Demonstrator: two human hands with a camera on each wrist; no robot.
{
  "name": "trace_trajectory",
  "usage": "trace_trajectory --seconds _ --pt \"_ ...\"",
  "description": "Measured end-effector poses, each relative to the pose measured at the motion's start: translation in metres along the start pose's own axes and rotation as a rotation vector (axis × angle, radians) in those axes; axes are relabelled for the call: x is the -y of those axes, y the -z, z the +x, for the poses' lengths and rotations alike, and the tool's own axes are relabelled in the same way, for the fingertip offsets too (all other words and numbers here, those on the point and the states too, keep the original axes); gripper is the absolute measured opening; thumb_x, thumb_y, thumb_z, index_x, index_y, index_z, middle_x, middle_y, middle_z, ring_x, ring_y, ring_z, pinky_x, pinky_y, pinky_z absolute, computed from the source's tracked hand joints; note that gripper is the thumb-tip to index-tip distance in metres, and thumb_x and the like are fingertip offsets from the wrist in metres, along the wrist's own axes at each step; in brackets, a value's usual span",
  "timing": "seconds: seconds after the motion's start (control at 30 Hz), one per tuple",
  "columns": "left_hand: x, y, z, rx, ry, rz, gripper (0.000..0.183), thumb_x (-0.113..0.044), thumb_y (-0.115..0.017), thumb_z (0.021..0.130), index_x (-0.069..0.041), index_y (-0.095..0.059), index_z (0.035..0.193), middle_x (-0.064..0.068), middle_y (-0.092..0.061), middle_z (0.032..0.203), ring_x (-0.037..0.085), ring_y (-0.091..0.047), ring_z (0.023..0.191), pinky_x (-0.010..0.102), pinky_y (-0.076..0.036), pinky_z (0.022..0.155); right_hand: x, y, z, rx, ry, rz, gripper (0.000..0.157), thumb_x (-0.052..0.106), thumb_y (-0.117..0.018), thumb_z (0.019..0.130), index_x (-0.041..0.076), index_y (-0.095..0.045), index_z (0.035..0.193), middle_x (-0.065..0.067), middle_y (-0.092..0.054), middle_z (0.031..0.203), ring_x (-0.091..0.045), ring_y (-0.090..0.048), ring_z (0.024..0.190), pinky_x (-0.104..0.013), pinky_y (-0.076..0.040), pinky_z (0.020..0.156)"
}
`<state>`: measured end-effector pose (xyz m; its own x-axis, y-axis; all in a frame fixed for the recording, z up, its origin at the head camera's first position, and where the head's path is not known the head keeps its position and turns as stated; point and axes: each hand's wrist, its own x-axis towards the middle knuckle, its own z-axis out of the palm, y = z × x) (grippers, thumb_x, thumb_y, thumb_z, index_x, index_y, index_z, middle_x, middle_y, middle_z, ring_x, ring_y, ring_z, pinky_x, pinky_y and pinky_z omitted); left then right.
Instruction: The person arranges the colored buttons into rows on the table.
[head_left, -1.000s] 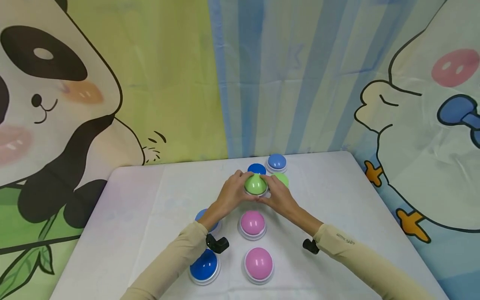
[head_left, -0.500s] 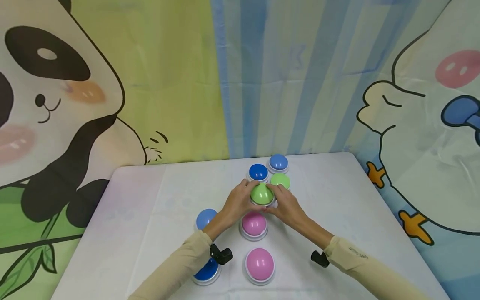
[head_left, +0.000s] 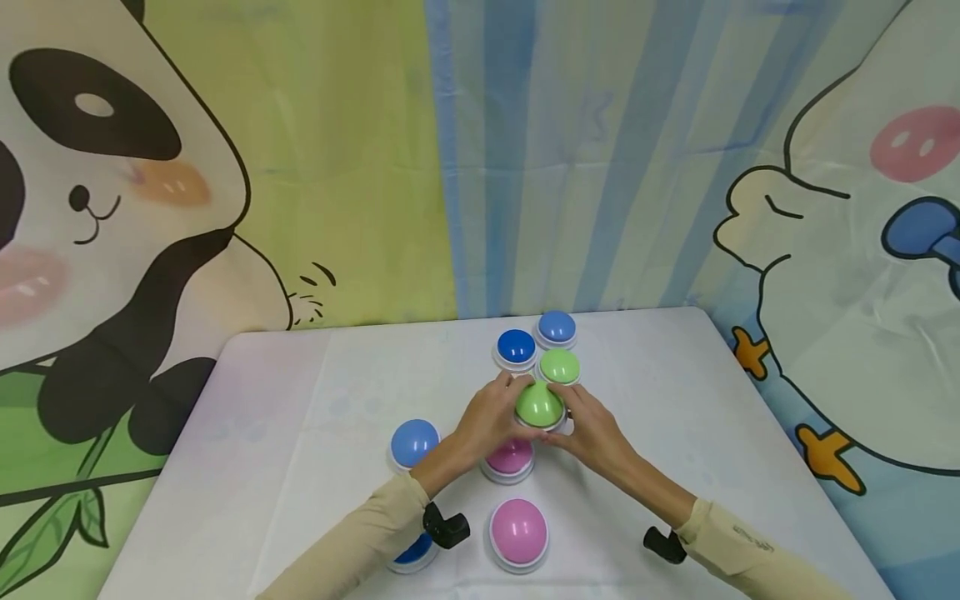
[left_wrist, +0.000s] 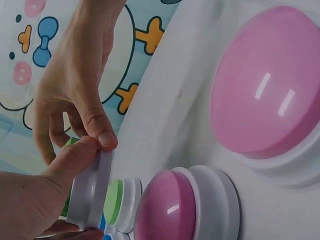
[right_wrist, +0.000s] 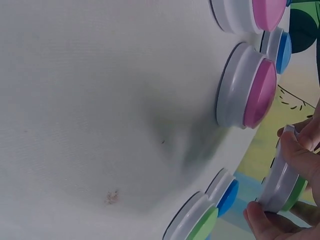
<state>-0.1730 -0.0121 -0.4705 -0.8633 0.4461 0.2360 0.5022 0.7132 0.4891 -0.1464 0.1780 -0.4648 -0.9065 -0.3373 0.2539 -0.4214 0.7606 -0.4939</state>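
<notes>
The left hand (head_left: 491, 417) and the right hand (head_left: 597, 433) share one load: a green button (head_left: 539, 407), raised off the desk (head_left: 675, 375) with its dome facing up. The fingers of both hands grip its white base (left_wrist: 92, 195) from left and right, the thumbs just beside each other on the near side. That hold looks sound; pressing on the dome would probably give less control. In the right wrist view the button hangs apart from the resting green button (head_left: 559, 365) on the far side and from the farther pink button (head_left: 510, 458) on the near side.

Careful carrying likely calls for equal pull from both hands, so that the base does not tip, and enough height to pass the pink dome. The left sleeve (head_left: 367, 533) deserves watching: its black wrist camera (head_left: 446, 527) overlaps the near dark blue button (head_left: 412, 552) in the head view, though I cannot tell whether they touch. A slightly raised left elbow should lessen the risk of a knock.
</notes>
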Motion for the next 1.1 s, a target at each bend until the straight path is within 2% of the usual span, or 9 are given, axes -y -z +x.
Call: trace_trajectory --seconds 0.17,0.37,0.73,0.9,1.1 --pt "-0.007 0.0 -0.004 0.014 -0.007 0.03 0.082 -0.05 -0.084 0.068 -0.015 -0.052 0.135 0.004 -0.058 0.103 0.012 -0.061 0.09 0.022 -0.056 0.08 0.0 0.003 -0.008 0.002 -0.008 -0.018 0.082 0.019 -0.09 0.065 0.005 -0.051 0.135 -0.01 -0.063 0.113 -0.019 -0.064 0.098 -0.032 -0.059 0.081" --pt "-0.013 0.0 -0.005 0.019 -0.027 0.059 0.083 -0.052 -0.084 0.067 -0.014 -0.053 0.133 0.003 -0.057 0.099 0.01 -0.06 0.086 0.021 -0.056 0.079 0.001 0.006 -0.014 -0.004 -0.014 -0.036 0.08 0.018 -0.091 0.063 0.005 -0.054 0.132 -0.006 -0.062 0.104 -0.014 -0.062 0.091 -0.029 -0.059 0.078" --pt "-0.018 -0.003 -0.011 0.015 -0.081 0.051 0.08 -0.052 -0.084 0.067 -0.011 -0.054 0.129 0.003 -0.057 0.097 0.008 -0.058 0.082 0.017 -0.055 0.076 0.004 0.012 -0.026 0.027 -0.037 -0.048 0.08 0.022 -0.09 0.064 0.005 -0.053 0.133 -0.004 -0.061 0.104 -0.011 -0.058 0.09 -0.028 -0.058 0.079" --pt "-0.021 -0.003 -0.013 0.03 -0.073 0.064 0.08 -0.054 -0.084 0.066 -0.012 -0.055 0.127 0.003 -0.057 0.096 0.007 -0.056 0.08 0.016 -0.054 0.075 0.005 0.012 -0.029 0.038 -0.041 -0.053 0.08 0.022 -0.09 0.064 0.005 -0.054 0.132 -0.004 -0.061 0.103 -0.011 -0.059 0.09 -0.027 -0.058 0.079" --pt "-0.031 -0.012 -0.005 0.058 -0.096 0.075 0.08 -0.055 -0.083 0.066 -0.012 -0.055 0.127 0.003 -0.059 0.098 0.006 -0.056 0.079 0.013 -0.051 0.072 -0.002 0.016 -0.035 0.038 -0.074 -0.073 0.08 0.019 -0.091 0.062 0.004 -0.053 0.131 -0.005 -0.06 0.101 -0.013 -0.059 0.089 -0.03 -0.058 0.077"
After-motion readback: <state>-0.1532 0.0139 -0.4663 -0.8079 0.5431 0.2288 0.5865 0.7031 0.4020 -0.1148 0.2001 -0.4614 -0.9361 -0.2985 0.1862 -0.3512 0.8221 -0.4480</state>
